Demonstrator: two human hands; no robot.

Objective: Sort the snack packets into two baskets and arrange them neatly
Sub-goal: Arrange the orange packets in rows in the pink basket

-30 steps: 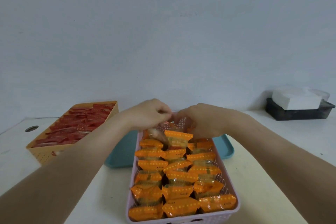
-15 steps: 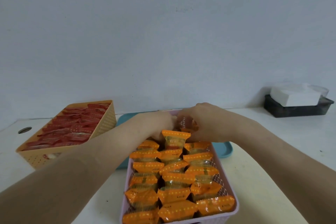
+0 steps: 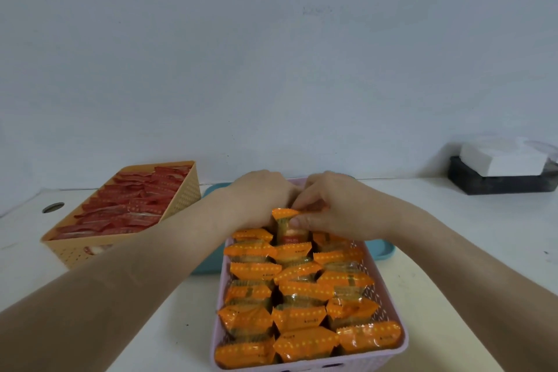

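Observation:
A pale pink basket [image 3: 389, 299] in front of me holds several orange snack packets [image 3: 302, 318] stood in three rows. At its far end my right hand [image 3: 335, 205] pinches the top of one upright orange packet [image 3: 287, 226] in the middle row. My left hand [image 3: 259, 196] is curled beside it over the same far end, knuckles up; what its fingers hold is hidden. A tan basket [image 3: 187, 193] at the left is filled with several red snack packets [image 3: 129, 208].
A teal tray [image 3: 382, 249] lies flat under the far end of the pink basket. A black tray with a white box [image 3: 501, 169] stands at the back right by the wall. A round hole [image 3: 53, 207] is in the tabletop at the far left.
Both hands stayed at the far end of the pink basket. The right hand shifted to pinch the top of the upright middle packet; the left hand closed in beside it.

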